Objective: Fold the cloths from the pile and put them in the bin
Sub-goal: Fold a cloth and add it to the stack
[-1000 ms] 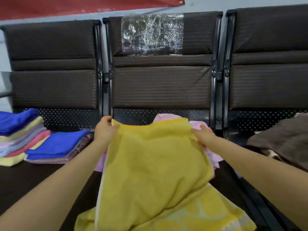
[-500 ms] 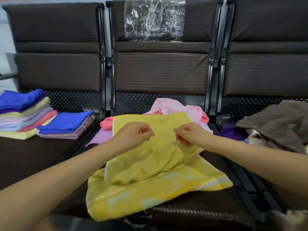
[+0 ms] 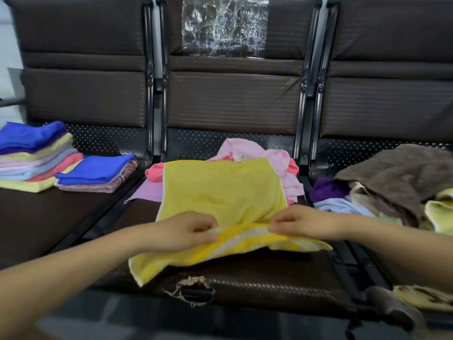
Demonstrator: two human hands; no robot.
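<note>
Both hands, left (image 3: pixel 186 231) and right (image 3: pixel 304 223), now nearer than before, pinch the fluffy yellow towel's (image 3: pixel 220 192) near edge on the woven middle seat (image 3: pixel 269 285), the pile (image 3: pixel 269 158) behind.

Matt, nubbly yellow terry cloth (image 3: pixel 220 192); textured brown woven-look seat padding (image 3: pixel 269 285), torn at front; crinkled glossy plastic film (image 3: pixel 224 25).
</note>
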